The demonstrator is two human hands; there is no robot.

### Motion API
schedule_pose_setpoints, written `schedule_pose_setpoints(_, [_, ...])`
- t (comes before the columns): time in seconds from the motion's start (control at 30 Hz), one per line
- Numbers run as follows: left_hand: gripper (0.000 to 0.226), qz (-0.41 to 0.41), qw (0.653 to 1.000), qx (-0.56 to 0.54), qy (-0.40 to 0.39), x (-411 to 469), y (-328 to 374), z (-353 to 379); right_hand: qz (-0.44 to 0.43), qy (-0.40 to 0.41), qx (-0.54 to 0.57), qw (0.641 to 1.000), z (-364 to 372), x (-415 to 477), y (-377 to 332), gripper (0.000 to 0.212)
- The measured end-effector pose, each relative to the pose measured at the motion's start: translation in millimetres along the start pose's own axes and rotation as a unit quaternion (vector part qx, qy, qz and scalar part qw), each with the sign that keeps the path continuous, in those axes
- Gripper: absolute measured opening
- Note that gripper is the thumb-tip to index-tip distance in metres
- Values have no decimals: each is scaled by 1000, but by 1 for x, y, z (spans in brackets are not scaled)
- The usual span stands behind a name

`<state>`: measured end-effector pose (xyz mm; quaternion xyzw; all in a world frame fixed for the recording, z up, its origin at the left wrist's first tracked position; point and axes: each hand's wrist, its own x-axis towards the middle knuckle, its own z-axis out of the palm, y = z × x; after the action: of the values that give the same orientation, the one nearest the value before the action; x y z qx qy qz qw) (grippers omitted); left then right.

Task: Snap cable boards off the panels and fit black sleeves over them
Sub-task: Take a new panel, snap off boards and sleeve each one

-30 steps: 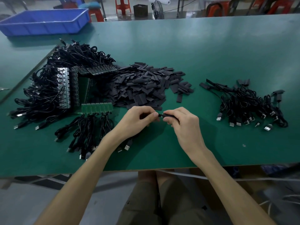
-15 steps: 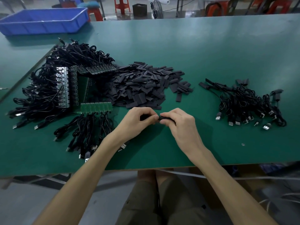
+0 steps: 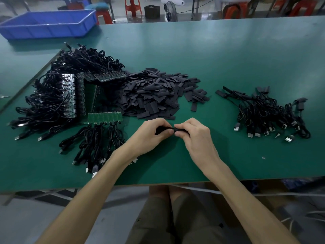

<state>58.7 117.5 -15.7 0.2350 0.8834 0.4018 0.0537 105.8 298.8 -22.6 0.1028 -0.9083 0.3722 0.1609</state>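
Observation:
My left hand [image 3: 151, 136] and my right hand [image 3: 195, 136] meet fingertip to fingertip over the green table [image 3: 228, 55]. Between them they pinch one black sleeve [image 3: 162, 129] on a cable end; the board inside is hidden by my fingers. A green panel of cable boards [image 3: 104, 117] lies just left of my left hand, its cables trailing toward me. More panels [image 3: 73, 95] stand in the big cable heap at the left. A pile of loose black sleeves [image 3: 154, 95] lies behind my hands. Sleeved cables [image 3: 267, 115] are heaped at the right.
A blue plastic bin [image 3: 47, 23] sits at the far left corner. The table's near edge [image 3: 175, 184] runs just under my forearms. Red stools and a fan stand beyond the far edge.
Both hands have stayed at the same spot, fingers working the sleeve a little along the cable end. The piles have not moved.

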Motion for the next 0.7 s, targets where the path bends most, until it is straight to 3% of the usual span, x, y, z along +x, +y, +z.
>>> schedule_pose_setpoints(0.7, [6, 35, 999, 15, 35, -5, 0, -1, 47, -32, 105, 993, 2, 5, 13, 17])
